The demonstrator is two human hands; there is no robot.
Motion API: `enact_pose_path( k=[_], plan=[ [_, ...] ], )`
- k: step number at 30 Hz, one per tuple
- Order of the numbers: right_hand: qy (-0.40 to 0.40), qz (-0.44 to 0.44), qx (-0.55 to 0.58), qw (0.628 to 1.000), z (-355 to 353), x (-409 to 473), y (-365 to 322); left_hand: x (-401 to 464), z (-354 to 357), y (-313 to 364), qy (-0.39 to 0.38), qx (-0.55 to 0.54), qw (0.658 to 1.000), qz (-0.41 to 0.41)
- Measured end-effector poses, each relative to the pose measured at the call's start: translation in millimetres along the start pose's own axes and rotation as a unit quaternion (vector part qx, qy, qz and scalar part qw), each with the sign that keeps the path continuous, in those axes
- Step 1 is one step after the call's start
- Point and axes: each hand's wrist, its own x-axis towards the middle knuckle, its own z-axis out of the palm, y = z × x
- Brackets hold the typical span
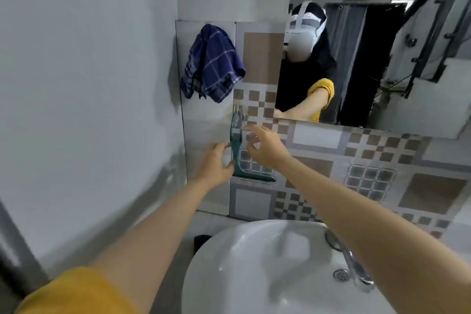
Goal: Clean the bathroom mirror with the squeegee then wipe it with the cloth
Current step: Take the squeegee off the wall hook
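Tiled bathroom wall, brown-and-grey checks, with the mirror point(356, 66) up on the right, and all eyes go to the squeegee point(237, 145). It hangs blade-down from a small hook point(237, 109) on the tiles, just left of the mirror's lower corner, teal handle upright and the wide blade at the bottom.

Both hands close in on it. The left hand point(216, 163) sits just beside the handle on its left, fingers loosely spread, holding nothing; whether a fingertip touches the plastic is hard to tell. The right hand point(265, 146) comes in from the right, fingers splayed wide, also with nothing in its grip.

My read: that squeegee is light, stiff plastic with a soft rubber edge, possibly slick if damp. Best taken around the narrow handle mid-length, then lifted up off the hook, leaving the blade alone.

Further out, the blue checked cloth point(211, 64) hangs on the wall above and left, untouched, waiting for the wiping step. Below, the white sink point(229, 262) and its tap point(354, 265).
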Motion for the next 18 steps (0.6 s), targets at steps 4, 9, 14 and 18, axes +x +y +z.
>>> enact_pose_path(
  k=[4, 9, 14, 18],
  plan=[
    [-0.009, 0.039, 0.001, 0.999, 16.3, 15.9, 5.7, 17.7, 11.8, -19.0, -0.020, -0.053, 0.997, -0.042],
    [0.001, 0.055, 0.030, 0.998, 28.1, 28.4, 13.3, 33.1, 24.8, -33.2, -0.023, -0.135, 0.988, -0.071],
    [0.031, 0.078, 0.071, 0.994, 28.8, 34.0, 13.0, 36.5, 29.1, -37.0, -0.016, -0.218, 0.973, -0.072],
    [0.064, 0.090, 0.106, 0.988, 22.8, 35.6, 6.2, 35.8, 28.2, -31.9, 0.014, -0.271, 0.960, -0.064]
  ],
)
